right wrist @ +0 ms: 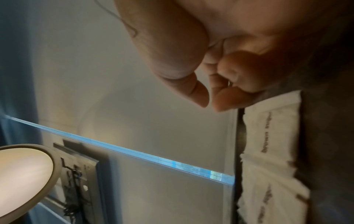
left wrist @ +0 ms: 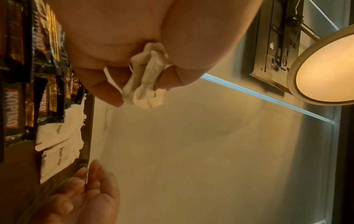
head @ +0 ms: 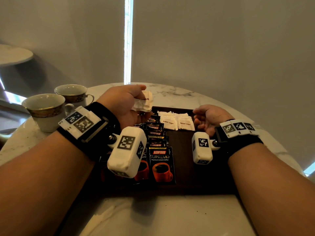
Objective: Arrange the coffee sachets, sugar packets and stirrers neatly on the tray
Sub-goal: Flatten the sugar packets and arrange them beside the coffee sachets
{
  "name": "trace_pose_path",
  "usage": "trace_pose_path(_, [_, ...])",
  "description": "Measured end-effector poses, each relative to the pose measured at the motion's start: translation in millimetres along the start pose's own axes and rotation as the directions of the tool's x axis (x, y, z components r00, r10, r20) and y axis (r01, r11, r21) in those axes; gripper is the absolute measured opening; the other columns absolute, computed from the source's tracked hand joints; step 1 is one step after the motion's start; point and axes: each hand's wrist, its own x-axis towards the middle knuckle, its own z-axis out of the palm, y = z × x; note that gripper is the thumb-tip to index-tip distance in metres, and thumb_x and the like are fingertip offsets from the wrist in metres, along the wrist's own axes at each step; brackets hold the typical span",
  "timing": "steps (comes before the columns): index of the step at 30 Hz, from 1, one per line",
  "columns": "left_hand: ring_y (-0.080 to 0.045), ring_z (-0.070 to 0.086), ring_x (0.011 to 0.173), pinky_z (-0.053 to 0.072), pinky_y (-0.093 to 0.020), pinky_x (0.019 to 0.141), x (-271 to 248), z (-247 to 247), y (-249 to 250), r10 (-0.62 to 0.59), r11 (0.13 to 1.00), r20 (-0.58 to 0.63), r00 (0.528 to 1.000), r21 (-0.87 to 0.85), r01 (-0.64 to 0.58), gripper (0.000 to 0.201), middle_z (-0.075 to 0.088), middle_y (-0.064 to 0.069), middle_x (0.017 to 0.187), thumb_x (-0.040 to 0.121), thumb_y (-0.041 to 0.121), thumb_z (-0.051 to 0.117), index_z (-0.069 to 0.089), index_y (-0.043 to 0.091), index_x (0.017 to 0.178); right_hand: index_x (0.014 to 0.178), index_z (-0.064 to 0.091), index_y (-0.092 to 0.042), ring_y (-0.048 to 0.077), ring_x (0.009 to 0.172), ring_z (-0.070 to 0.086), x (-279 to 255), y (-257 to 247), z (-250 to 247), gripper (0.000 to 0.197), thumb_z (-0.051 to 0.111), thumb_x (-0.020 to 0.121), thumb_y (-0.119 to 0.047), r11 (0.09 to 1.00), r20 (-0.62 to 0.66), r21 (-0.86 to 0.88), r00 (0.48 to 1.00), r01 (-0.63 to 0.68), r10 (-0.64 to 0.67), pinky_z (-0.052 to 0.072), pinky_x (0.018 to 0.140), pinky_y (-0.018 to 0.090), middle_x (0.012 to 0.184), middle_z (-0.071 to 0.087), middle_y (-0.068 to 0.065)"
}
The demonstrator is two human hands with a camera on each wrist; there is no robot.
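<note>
The left hand (head: pixel 127 103) pinches a crumpled bunch of white sugar packets (head: pixel 144 102) above the tray (head: pixel 185 160); more lie flat there beside overlapping black sachets (head: pixel 157 138). The right hand (head: pixel 207 119) hovers, fingers loosely curled, empty.

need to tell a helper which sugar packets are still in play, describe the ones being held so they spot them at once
Start at the dark tray on the marble table, with coffee sachets in rows on its left. Above the tray's far left corner, the left hand pinches a small bunch of white sugar packets. Unlike the flat sugar packets on the tray, these are crumpled and lifted off the surface.
</note>
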Motion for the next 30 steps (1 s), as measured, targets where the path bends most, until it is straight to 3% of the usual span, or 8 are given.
trace_pose_path(4, [-0.035, 0.062, 0.098, 0.054, -0.036, 0.062, 0.8, -1.3, 1.2, -0.009, 1.000, 0.064, 0.998, 0.016, 0.008, 0.024, 0.057, -0.022, 0.129, 0.097, -0.003, 0.049, 0.058, 0.018, 0.101, 0.101, 0.062, -0.008, 0.011, 0.048, 0.051, -24.3, -11.9, 9.6, 0.015, 0.059, 0.094, -0.021, 0.995, 0.115, 0.038, 0.989, 0.092, -0.096, 0.034, 0.035, 0.019, 0.077, 0.054, 0.005])
trace_pose_path(7, [-0.030, 0.067, 0.088, 0.056, -0.035, 0.061, 2.3, -3.8, 0.0, 0.015, 1.000, 0.115, 0.993, -0.011, -0.014, 0.019, 0.064, -0.017, 0.120, 0.094, -0.002, 0.057, 0.060, 0.016, 0.100, 0.096, 0.063, -0.010, 0.011, 0.049, 0.051, -49.4, -16.2, 24.3, 0.020, 0.066, 0.092, -0.029, 0.986, 0.244, 0.062, 0.956, 0.153, -0.164, 0.032, 0.035, 0.018, 0.071, 0.055, 0.002])
trace_pose_path(13, [-0.018, 0.069, 0.065, 0.054, -0.030, 0.058, 2.6, -1.2, -3.9, 0.071, 0.997, 0.146, 0.987, 0.006, -0.072, 0.012, 0.070, -0.007, 0.084, 0.093, 0.005, 0.062, 0.062, 0.015, 0.098, 0.092, 0.061, -0.011, 0.010, 0.047, 0.046, -79.7, -12.2, 48.3, 0.035, 0.072, 0.074, -0.039, 0.975, 0.456, 0.042, 0.864, 0.219, -0.214, 0.028, 0.036, 0.017, 0.068, 0.054, -0.001])
trace_pose_path(16, [-0.016, 0.068, 0.061, 0.051, -0.025, 0.052, 2.8, -2.1, -5.9, 0.084, 0.996, 0.156, 0.984, 0.028, -0.090, 0.012, 0.069, -0.006, 0.084, 0.088, 0.008, 0.066, 0.062, 0.016, 0.096, 0.095, 0.062, -0.011, 0.009, 0.046, 0.047, -84.0, -8.7, 53.0, 0.027, 0.072, 0.079, -0.031, 0.969, 0.477, 0.041, 0.848, 0.242, -0.232, 0.029, 0.037, 0.017, 0.069, 0.056, -0.001])
trace_pose_path(21, [-0.019, 0.066, 0.066, 0.049, -0.029, 0.055, 4.0, -3.7, -7.7, 0.112, 0.993, 0.168, 0.979, 0.011, -0.116, 0.014, 0.070, -0.006, 0.085, 0.086, 0.008, 0.070, 0.062, 0.018, 0.087, 0.101, 0.060, -0.006, 0.010, 0.045, 0.054, -88.2, -7.8, 56.4, 0.017, 0.068, 0.088, -0.014, 0.959, 0.491, 0.024, 0.833, 0.281, -0.256, 0.037, 0.035, 0.018, 0.063, 0.063, -0.001])
trace_pose_path(26, [-0.022, 0.066, 0.072, 0.053, -0.032, 0.062, 2.9, -3.4, -7.1, 0.093, 0.995, 0.228, 0.969, -0.003, -0.095, 0.016, 0.067, -0.013, 0.092, 0.084, 0.012, 0.070, 0.062, 0.010, 0.098, 0.099, 0.062, -0.007, 0.012, 0.050, 0.053, -85.9, -6.6, 56.8, 0.015, 0.069, 0.088, -0.014, 0.959, 0.467, 0.018, 0.845, 0.284, -0.259, 0.036, 0.037, 0.018, 0.072, 0.062, 0.002])
trace_pose_path(30, [-0.022, 0.068, 0.068, 0.054, -0.031, 0.054, 4.2, -3.7, -4.8, 0.085, 0.996, 0.178, 0.980, 0.018, -0.090, 0.016, 0.069, -0.012, 0.090, 0.074, 0.016, 0.072, 0.063, 0.013, 0.086, 0.099, 0.062, -0.008, 0.012, 0.053, 0.055, -82.4, -8.3, 55.5, 0.011, 0.063, 0.090, -0.013, 0.958, 0.447, 0.049, 0.852, 0.281, -0.272, 0.033, 0.045, 0.020, 0.075, 0.064, 0.003])
